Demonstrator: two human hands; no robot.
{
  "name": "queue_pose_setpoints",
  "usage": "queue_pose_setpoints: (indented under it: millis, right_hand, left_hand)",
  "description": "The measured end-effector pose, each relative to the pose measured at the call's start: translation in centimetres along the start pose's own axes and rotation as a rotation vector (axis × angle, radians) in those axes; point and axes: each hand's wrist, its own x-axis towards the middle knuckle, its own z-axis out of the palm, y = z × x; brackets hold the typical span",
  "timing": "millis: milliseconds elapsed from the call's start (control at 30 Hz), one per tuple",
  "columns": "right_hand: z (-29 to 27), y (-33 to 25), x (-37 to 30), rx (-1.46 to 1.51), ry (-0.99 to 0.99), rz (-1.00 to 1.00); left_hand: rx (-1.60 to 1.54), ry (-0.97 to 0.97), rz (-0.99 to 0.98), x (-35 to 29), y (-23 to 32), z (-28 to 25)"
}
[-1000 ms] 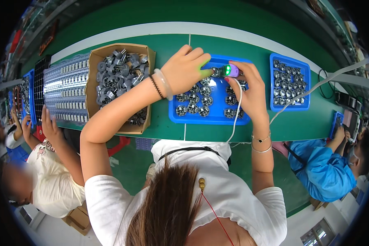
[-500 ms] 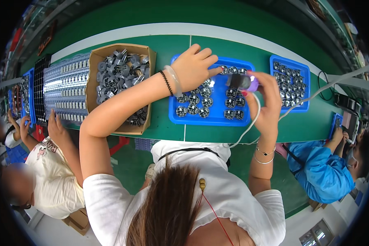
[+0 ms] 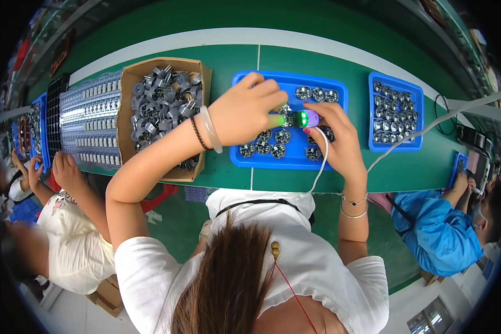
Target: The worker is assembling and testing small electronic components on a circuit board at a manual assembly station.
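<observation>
My right hand (image 3: 342, 142) grips a small purple device (image 3: 312, 118) with a dark end and a white cable. Green light glows at the device's tip, over the blue tray (image 3: 239, 160). My left hand (image 3: 247, 111) has its fingers curled and pinched around a small, dark round part (image 3: 288, 119), right against the glowing end; the fingers partly hide it. Below both hands, the tray holds round silver-and-black parts (image 3: 278, 151) in groups. Some more round parts (image 3: 318, 94) sit along its far side.
To the left stands a cardboard box (image 3: 204, 145) full of grey pronged parts, beside clear plastic trays (image 3: 89, 119) of white pieces. Another blue tray (image 3: 395, 146) of round parts is at right, with the cable (image 3: 417, 133) crossing it. Co-workers sit on both sides.
The purple device has moved left and now glows green at its tip. My left hand has drawn back from the far parts, its fingers curling in to meet the device.
</observation>
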Motion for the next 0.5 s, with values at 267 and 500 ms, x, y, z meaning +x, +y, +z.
queue_pose_setpoints:
  millis: [267, 500]
  right_hand:
    - [-0.9, -0.4, -1.2, -0.056, 0.116, 0.012]
    - [-2.2, -1.8, -2.3, -0.085, 0.032, -0.111]
  left_hand:
    - [0.130, -0.009, -0.026, -0.7, 0.9, 2.5]
    - [0.134, -0.020, 0.012, 0.0, 0.1, 3.1]
